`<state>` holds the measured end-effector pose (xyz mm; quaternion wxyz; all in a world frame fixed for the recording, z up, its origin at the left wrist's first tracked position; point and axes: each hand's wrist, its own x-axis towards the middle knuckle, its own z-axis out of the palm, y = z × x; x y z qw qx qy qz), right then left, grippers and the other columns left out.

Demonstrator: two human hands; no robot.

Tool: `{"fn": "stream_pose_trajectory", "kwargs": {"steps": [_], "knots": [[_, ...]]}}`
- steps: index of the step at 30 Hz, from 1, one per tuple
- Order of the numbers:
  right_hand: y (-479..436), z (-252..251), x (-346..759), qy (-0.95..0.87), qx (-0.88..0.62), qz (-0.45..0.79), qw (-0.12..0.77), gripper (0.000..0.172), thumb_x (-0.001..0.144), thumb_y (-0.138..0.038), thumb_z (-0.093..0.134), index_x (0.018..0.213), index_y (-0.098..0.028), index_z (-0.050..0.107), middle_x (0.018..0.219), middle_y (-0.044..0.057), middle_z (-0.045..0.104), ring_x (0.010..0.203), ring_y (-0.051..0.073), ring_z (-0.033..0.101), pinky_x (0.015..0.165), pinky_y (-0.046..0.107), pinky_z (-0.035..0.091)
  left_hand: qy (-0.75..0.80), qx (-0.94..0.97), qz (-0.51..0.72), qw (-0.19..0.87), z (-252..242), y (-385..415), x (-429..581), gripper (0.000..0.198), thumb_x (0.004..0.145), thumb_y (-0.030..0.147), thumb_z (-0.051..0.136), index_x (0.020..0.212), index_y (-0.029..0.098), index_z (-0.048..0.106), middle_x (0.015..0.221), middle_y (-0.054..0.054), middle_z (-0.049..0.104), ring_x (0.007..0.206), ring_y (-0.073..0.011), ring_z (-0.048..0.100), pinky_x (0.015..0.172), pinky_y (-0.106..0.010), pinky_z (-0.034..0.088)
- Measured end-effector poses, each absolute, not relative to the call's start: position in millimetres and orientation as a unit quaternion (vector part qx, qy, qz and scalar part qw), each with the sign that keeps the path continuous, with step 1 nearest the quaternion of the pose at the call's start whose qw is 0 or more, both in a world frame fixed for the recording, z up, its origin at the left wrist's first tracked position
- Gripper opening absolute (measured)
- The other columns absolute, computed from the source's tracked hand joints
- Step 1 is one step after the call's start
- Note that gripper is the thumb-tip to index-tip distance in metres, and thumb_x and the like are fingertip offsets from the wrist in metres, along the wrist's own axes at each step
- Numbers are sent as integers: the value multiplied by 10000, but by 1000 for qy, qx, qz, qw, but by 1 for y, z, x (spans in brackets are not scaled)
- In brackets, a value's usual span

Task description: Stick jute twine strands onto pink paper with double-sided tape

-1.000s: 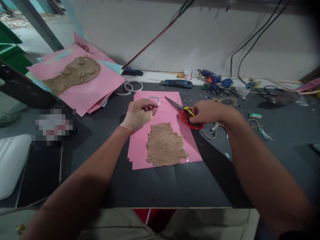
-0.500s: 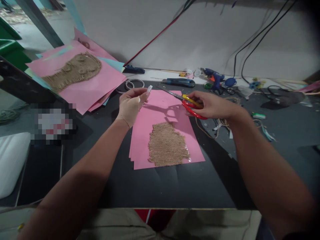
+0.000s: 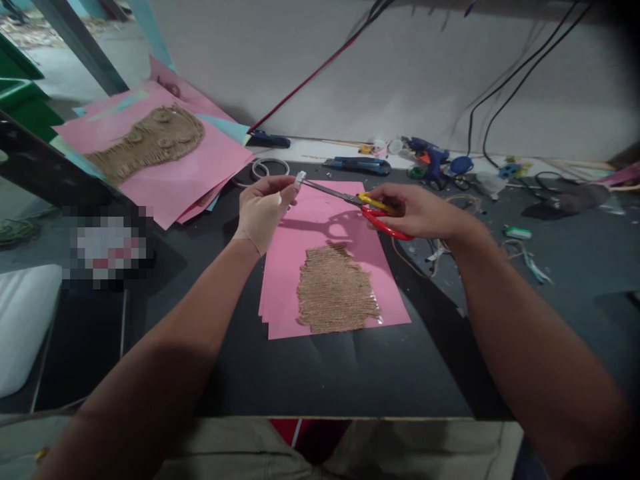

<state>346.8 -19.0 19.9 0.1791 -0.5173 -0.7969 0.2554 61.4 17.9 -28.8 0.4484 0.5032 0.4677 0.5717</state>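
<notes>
On the black tabletop, stacked pink paper sheets lie beneath a brown twine panel. The right hand grips red-and-yellow-handled metal scissors, tips at a small white strip the left hand pinches, seemingly for steadiness.

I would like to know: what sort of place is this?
Probably a handicraft workspace: the right hand holds scissors, a brown cord piece lies on pink paper, and a blue utility knife lies farther back.
</notes>
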Motion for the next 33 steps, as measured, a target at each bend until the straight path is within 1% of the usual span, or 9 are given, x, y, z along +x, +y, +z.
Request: {"fn": "stream_pose_trajectory", "kwargs": {"steps": [6,10,14,20,27,33], "knots": [[-15,14,352,-810,-507,234,180,550,851,-606,676,1215,-196,715,1005,78,735,842,235,629,743,358,484,459,536,559,435,-31,18,61,165,779,268,752,934,213,740,805,-19,750,661,-116,653,555,-242,492],[-13,11,354,-826,-486,226,177,525,880,-594,655,1211,-192,712,1014,87,738,871,248,641,760,368,491,440,515,577,457,-32,18,61,151,730,216,776,877,214,744,752,0,728,618,-100,621,558,-230,494],[-12,9,353,-831,-475,229,175,532,898,-610,639,1218,-191,711,991,85,741,851,251,639,744,375,483,424,491,592,478,-30,17,63,133,700,175,788,819,210,742,707,14,704,586,-95,598,568,-233,500],[-13,10,350,-824,-481,244,174,515,916,-620,629,1205,-206,730,968,79,749,844,247,646,731,376,480,424,489,602,468,-29,18,65,182,691,110,773,845,199,736,730,9,712,578,-94,602,598,-247,522],[-12,6,352,-816,-480,268,178,508,907,-622,631,1213,-234,747,1024,73,780,885,255,683,752,381,504,419,507,591,468,-31,17,65,176,707,137,772,871,193,739,727,8,691,604,-94,600,613,-248,528],[-12,7,350,-817,-477,274,173,504,922,-613,612,1212,-224,753,1051,74,790,912,257,698,784,382,518,412,514,593,463,-32,18,64,199,688,145,785,879,188,747,769,-3,709,635,-98,609,649,-262,551]]}}
